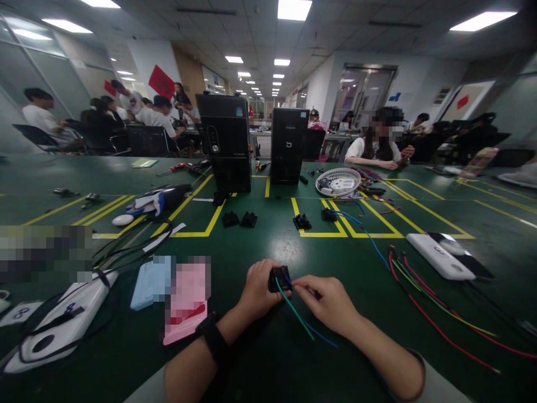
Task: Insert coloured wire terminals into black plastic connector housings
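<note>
Bright rectangular light panels run down the pale tiled ceiling, looking smaller and smaller toward the far end of this long room. Over on the left I see a glass partition, then a white pillar bearing a tilted red paper square, with a brown wall section beside it. On the right, double doors are set in a white wall. Dark chairs stand beyond the green table, its top marked with yellow lines and catching a soft gleam.
</note>
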